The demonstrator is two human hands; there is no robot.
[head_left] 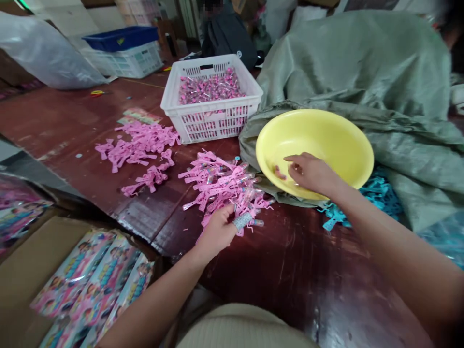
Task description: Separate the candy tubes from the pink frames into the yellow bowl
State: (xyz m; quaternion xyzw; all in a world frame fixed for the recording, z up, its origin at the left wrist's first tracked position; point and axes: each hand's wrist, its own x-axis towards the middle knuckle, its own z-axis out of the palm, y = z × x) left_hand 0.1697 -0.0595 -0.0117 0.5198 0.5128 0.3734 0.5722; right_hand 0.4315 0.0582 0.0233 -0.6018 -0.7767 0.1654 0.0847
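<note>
Pinching one silvery tube (243, 220) in my left fingers (226, 212), I hold my right fingers (297, 159), parted, over one yellow basin (337, 137). One white crate (210, 108) stands beyond.

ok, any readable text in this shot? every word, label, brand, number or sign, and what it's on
None can be read.
Printed packets in the open carton: colored lettering, too blurred.
Blue bin: small yellow-green mark, too small.
Dark cloth behind the white basket: round white mark, too small.
Pink pieces, yellow bowl: no lettering visible.
</note>
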